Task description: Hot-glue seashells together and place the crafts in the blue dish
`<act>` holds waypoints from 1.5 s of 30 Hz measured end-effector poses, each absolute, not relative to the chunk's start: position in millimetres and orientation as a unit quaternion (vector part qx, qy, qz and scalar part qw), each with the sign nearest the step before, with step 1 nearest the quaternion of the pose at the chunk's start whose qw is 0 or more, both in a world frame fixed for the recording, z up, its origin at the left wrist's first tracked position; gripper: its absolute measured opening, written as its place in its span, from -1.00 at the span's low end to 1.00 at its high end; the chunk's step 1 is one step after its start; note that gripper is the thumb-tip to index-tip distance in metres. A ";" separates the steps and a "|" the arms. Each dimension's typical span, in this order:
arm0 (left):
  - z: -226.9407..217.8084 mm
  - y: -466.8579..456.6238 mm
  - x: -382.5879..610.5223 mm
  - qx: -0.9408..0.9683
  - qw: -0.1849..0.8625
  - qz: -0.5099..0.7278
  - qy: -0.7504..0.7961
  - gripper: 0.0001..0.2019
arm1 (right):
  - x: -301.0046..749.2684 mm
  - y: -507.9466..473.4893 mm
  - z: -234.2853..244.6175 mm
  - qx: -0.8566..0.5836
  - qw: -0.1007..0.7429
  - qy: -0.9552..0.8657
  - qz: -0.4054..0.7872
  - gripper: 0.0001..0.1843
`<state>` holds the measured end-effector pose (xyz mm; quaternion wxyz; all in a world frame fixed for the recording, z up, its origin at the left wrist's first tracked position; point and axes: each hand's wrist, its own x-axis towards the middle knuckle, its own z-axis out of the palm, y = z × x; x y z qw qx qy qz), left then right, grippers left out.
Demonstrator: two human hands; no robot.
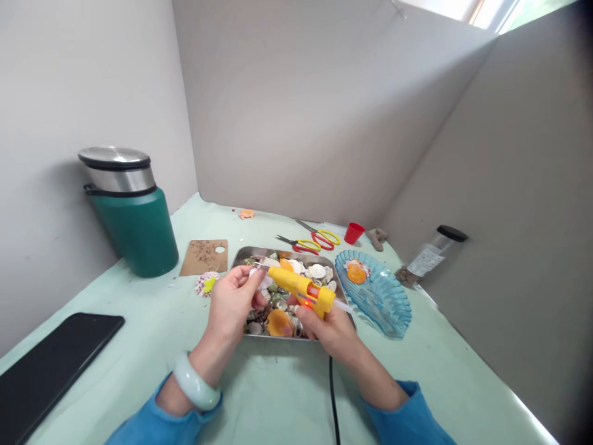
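Note:
My right hand (333,330) is wrapped round the handle of a yellow hot glue gun (291,281), with a red light glowing on its body. A clear glue stick (343,306) pokes out of the gun's back end. The nozzle points left toward my left hand (234,296), whose thumb and fingers pinch a small pale shell (265,282), partly hidden by fingers and nozzle. Both hands hover over a metal tray (278,337) of mixed shells, including an orange scallop shell (279,322) near its front edge.
A green flask (134,228), a phone (60,364) and a brown board (204,258) lie left. Behind the tray are scissors (301,245) and a red cup (354,233). Right are a blue shell-shaped dish (380,303) and a clear jar (426,259). A black cord (334,402) runs down the front.

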<state>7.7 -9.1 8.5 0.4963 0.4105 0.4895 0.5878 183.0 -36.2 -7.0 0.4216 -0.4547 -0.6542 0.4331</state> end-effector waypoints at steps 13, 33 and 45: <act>9.9 -8.5 8.2 0.408 0.504 0.591 0.481 -0.72 | 182.6 -35.9 -8.1 -0.453 0.428 -0.652 0.433 -0.48; 3.2 -6.4 5.1 0.425 0.506 0.590 0.464 -0.65 | 184.2 -34.7 -12.0 -0.452 0.445 -0.645 0.427 -0.48; 1.7 -6.1 4.8 0.425 0.524 0.590 0.443 -0.71 | 181.8 -35.1 -11.9 -0.454 0.491 -0.595 0.445 -0.55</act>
